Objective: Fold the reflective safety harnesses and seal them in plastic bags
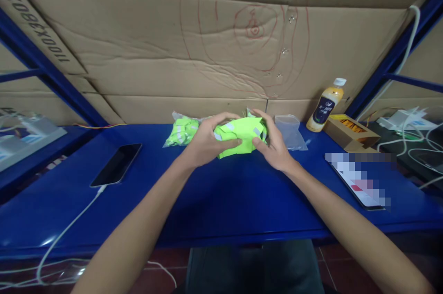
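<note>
A folded neon-yellow safety vest [242, 135] with grey reflective strips is gripped at both ends, just above the blue table. At its left end is my left hand [209, 139], thumb across the front and fingers behind. My right hand [275, 144] wraps the right end, its thumb pressed on the near face. To the left lies a clear bag [182, 130] with a similar neon-yellow item inside. On the right, close behind my right hand, a clear plastic bag [290, 131] lies flat.
A juice bottle [325, 107] stands by an open cardboard box [351, 132] at the back right. One phone [117, 165] with a white cable lies left, another phone [358, 183] right. The cardboard wall [138, 45] rises behind the blue table [221, 206].
</note>
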Demonstrator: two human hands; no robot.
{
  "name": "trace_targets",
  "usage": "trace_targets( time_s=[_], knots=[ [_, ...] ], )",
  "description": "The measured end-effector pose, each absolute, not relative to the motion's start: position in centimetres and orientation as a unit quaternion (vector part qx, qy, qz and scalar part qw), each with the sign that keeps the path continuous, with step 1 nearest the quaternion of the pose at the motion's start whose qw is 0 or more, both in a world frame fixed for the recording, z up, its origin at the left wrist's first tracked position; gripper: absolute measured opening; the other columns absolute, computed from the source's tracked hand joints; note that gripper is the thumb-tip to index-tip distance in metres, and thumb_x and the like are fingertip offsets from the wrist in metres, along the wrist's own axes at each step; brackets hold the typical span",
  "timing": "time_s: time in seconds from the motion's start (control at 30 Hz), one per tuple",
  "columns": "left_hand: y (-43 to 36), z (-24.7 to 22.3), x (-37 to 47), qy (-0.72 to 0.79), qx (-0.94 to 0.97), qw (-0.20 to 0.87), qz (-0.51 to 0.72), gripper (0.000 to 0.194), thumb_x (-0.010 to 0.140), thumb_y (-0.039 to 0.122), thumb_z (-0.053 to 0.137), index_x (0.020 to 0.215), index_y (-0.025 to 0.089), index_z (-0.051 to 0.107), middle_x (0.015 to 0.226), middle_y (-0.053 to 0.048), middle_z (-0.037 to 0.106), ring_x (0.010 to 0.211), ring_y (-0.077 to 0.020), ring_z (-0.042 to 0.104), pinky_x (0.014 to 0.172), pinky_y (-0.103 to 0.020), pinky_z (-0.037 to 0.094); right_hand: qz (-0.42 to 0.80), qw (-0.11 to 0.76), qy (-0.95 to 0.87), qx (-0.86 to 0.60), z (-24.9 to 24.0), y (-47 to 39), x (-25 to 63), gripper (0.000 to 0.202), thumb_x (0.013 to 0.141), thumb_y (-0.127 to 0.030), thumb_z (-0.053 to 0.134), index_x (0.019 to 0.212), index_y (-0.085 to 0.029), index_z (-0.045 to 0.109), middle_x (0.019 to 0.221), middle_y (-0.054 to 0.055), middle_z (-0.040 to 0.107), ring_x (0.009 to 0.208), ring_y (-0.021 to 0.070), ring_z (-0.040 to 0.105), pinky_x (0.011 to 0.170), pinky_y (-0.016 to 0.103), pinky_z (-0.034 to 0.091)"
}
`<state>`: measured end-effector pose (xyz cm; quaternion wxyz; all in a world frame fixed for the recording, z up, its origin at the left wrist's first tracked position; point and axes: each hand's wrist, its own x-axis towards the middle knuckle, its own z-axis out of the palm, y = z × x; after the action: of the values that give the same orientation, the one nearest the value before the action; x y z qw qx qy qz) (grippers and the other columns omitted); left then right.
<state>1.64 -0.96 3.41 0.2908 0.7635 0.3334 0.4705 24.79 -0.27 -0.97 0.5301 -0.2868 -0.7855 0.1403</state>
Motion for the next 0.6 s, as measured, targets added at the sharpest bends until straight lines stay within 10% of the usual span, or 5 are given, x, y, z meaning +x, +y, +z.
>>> trace_targets(
  time_s=[0.37,0.6],
  knots=[
    [-1.2,2.0,3.2,0.261,0.824,0.151,0.48,0.045,0.081,0.032,0.092,0.123,0.026,0.075,0.131,-0.01,0.07,0.133,-0.0305,0.058,0.118,-0.049,0.044,0.488,0.521,-0.641,-0.282,0.6,-0.8,24.7,0.05,0.069,-0.052,0.098,0.102,-0.019,0.081,0.097,0.005,0.081,0.082,0.0184,0.073,0.074,0.03,0.06],
    [-1.7,1.7,3.9,0.296,0.617,0.615,0.391,0.071,0.071,0.034,0.099,0.134,0.026,0.068,0.126,-0.011,0.076,0.106,-0.0304,0.077,0.085,-0.045,0.068,0.278,0.586,-0.7,-0.3,1.4,-1.6,24.9,0.038,0.079,-0.057,0.09,0.096,-0.023,0.085,0.09,0.003,0.08,0.077,0.0187,0.069,0.069,0.033,0.058]
  ],
)
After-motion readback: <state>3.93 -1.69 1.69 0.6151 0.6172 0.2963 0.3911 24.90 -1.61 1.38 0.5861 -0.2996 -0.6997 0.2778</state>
